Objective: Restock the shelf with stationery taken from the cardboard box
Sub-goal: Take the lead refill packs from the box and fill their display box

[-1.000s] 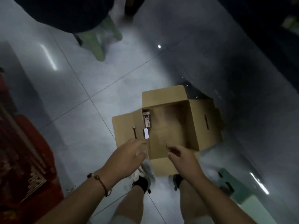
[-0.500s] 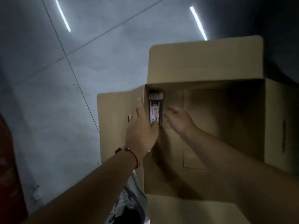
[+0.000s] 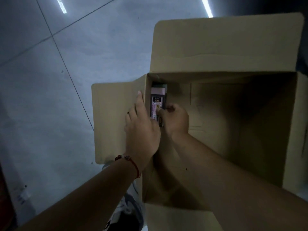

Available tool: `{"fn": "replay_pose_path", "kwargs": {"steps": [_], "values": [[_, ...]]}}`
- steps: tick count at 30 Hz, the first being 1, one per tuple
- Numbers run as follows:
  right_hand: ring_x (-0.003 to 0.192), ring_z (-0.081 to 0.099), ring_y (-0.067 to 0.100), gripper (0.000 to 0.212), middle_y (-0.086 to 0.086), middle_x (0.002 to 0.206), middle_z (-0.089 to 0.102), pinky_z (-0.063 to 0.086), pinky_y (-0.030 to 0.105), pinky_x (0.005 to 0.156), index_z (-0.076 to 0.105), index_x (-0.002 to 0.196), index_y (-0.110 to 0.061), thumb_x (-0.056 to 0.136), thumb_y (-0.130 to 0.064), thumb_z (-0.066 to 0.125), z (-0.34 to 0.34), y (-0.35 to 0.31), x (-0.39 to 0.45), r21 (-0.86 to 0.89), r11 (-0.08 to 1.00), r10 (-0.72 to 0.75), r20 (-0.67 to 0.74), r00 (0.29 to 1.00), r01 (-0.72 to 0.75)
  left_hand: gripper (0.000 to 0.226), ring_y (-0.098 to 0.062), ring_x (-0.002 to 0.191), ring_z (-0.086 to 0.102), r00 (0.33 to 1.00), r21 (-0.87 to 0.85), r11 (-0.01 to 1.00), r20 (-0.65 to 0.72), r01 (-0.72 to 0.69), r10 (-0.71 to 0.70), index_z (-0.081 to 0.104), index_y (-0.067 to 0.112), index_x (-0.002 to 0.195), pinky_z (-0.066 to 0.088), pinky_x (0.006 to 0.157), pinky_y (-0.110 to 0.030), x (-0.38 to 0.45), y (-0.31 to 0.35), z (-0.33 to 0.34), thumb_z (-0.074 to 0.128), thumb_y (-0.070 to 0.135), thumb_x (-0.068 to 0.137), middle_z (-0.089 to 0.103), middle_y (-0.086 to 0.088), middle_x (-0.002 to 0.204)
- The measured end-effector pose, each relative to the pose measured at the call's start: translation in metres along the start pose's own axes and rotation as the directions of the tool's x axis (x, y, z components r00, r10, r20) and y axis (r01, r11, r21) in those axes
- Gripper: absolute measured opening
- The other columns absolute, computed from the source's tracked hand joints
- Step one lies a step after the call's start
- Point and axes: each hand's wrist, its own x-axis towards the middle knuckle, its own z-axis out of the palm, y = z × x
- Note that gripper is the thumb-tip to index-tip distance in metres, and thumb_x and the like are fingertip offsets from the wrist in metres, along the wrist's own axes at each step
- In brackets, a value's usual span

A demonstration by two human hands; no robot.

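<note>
An open cardboard box (image 3: 233, 52) stands on the grey tiled floor, its flaps spread out. Inside, against its left wall, stands a narrow stationery pack (image 3: 157, 100) with a pink top and a dark label. My left hand (image 3: 141, 129) reaches over the left wall; its index finger lies straight along the wall's edge, its other fingers are hidden beside the pack. My right hand (image 3: 176, 120) is inside the box, fingers curled around the pack's lower right side. The rest of the box's inside looks bare and dim.
Grey glossy floor tiles (image 3: 50, 97) with light reflections stretch to the left and behind. My shoe (image 3: 126, 214) shows below the box's left flap. A red object (image 3: 2, 197) sits at the far left edge.
The view has dropped closer to the box. My right hand has moved left onto the pack and curled on it. My left hand has stayed at the left wall.
</note>
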Motion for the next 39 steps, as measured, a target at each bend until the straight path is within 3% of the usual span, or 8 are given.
{"fn": "replay_pose_path", "kwargs": {"steps": [3,12,15,18,22,27,34,39], "values": [[0.089,0.066,0.015,0.029,0.003,0.098,0.071,0.053,0.029,0.081,0.068,0.109,-0.013,0.082,-0.021,0.075,0.003,0.002,-0.003,0.036,0.999,-0.002,-0.005,1.0,0.002,0.078,-0.024,0.118,0.044,1.0,-0.008,1.0,0.006,0.008,-0.008,0.01,0.016,0.156,0.047,0.096,-0.045,0.0,0.001,0.0,0.055,0.016,0.092,0.045,-0.011,0.135],[0.078,0.064,0.019,0.022,0.006,0.085,0.064,0.053,0.032,0.07,0.051,0.082,-0.017,0.085,-0.009,0.072,-0.007,0.005,-0.016,0.197,0.969,0.109,0.205,0.973,-0.15,0.083,-0.025,0.135,0.031,0.993,-0.066,0.996,0.109,0.058,-0.051,0.002,0.023,0.156,0.026,0.101,-0.03,0.003,0.0,-0.003,0.056,0.022,0.094,0.032,-0.007,0.15],[0.07,0.065,0.017,0.008,0.008,0.082,0.065,0.053,0.027,0.059,0.059,0.091,-0.009,0.088,-0.008,0.066,-0.032,-0.004,-0.04,0.257,0.948,0.125,0.247,0.961,-0.189,0.083,-0.024,0.147,0.017,0.95,-0.179,0.969,0.289,0.171,-0.114,-0.001,0.027,0.157,0.02,0.112,-0.033,0.007,0.005,-0.021,0.056,0.031,0.096,0.018,0.0,0.161],[0.074,0.072,0.013,0.018,0.006,0.091,0.073,0.057,0.024,0.061,0.065,0.109,-0.008,0.091,-0.01,0.064,-0.069,-0.021,-0.077,0.301,0.929,0.113,0.319,0.941,-0.214,0.068,-0.015,0.141,0.031,0.886,-0.381,0.852,0.426,0.36,-0.184,0.014,0.027,0.156,0.03,0.101,-0.023,0.001,0.026,-0.055,0.05,0.038,0.1,0.027,0.003,0.159],[0.095,0.071,0.024,0.02,0.009,0.104,0.075,0.056,0.041,0.088,0.068,0.112,-0.012,0.094,-0.016,0.061,-0.122,-0.061,-0.14,0.344,0.902,0.089,0.445,0.891,-0.261,0.044,-0.01,0.115,0.06,0.844,-0.544,0.717,0.523,0.436,-0.116,0.051,0.028,0.138,0.045,0.084,-0.023,-0.029,0.068,-0.12,0.037,0.049,0.102,0.063,0.013,0.125],[0.092,0.07,0.024,0.025,0.015,0.107,0.073,0.058,0.033,0.081,0.068,0.114,-0.005,0.095,-0.013,0.055,-0.177,-0.142,-0.248,0.395,0.879,0.009,0.546,0.838,-0.267,0.046,-0.028,0.103,0.07,0.699,-0.605,0.485,0.715,0.632,-0.018,0.064,0.02,0.123,0.053,0.092,-0.049,-0.081,0.132,-0.215,0.046,0.053,0.096,0.073,-0.009,0.11],[0.092,0.073,0.019,0.021,0.003,0.101,0.076,0.056,0.025,0.073,0.067,0.113,-0.016,0.094,-0.017,0.058,-0.248,-0.257,-0.424,0.283,0.957,-0.053,0.382,0.923,-0.062,0.033,-0.03,0.098,0.071,0.755,-0.675,0.449,0.656,0.586,0.002,0.064,0.019,0.121,0.054,0.089,-0.055,-0.169,0.203,-0.389,0.049,0.039,0.098,0.074,-0.01,0.107],[0.093,0.071,0.028,0.029,0.006,0.1,0.075,0.059,0.038,0.079,0.068,0.113,-0.021,0.09,-0.004,0.062,-0.282,-0.34,-0.571,0.299,0.952,-0.172,0.343,0.924,0.067,0.04,-0.025,0.06,0.064,0.833,-0.782,0.385,0.55,0.491,0.054,0.06,0.013,0.115,0.054,0.055,-0.031,-0.245,0.236,-0.556,0.054,0.038,0.085,0.068,-0.013,0.076]]}}
